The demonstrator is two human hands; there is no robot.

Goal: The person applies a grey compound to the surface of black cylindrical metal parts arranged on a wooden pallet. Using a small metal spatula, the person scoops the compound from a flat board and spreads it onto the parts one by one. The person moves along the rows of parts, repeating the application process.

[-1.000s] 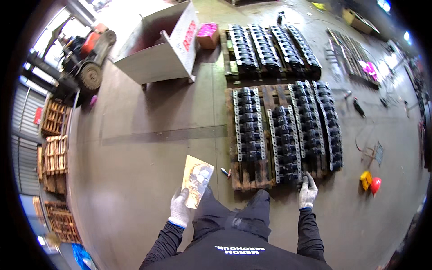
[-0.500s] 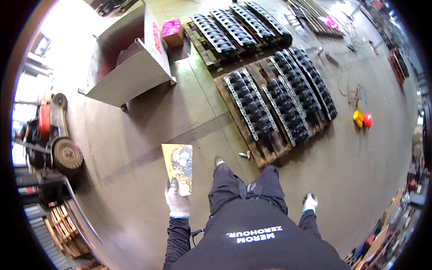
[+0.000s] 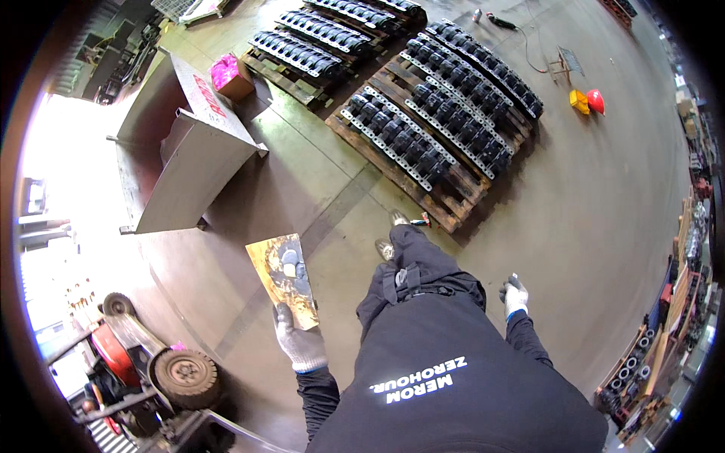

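My left hand [image 3: 300, 341], in a white glove with grey fingers, is closed on the lower edge of a flat, booklet-like thing [image 3: 281, 273]. Its face is yellow and brown with a printed picture of dark machine parts; whether it has pages I cannot make out. My right hand [image 3: 514, 294], gloved the same way, hangs out to my right side. Its fingers are loosely bent and apart, and nothing shows in them. Ahead of me a wooden pallet [image 3: 451, 221] bears several rows of black track chain with pale metal edges [image 3: 400, 140].
A second pallet [image 3: 302, 92] of similar chains stands farther off. Left of it are a large grey metal bin [image 3: 198, 177] and a carton [image 3: 236, 84] with pink contents. A red wheeled machine [image 3: 113, 351] stands lower left. Yellow and red objects [image 3: 587, 102] lie far right; shelving lines the right edge.
My view has turned and my feet have shifted closer together near the pallet. The booklet-like thing stays in my left hand, now tilted more. My right hand has swung a little forward.
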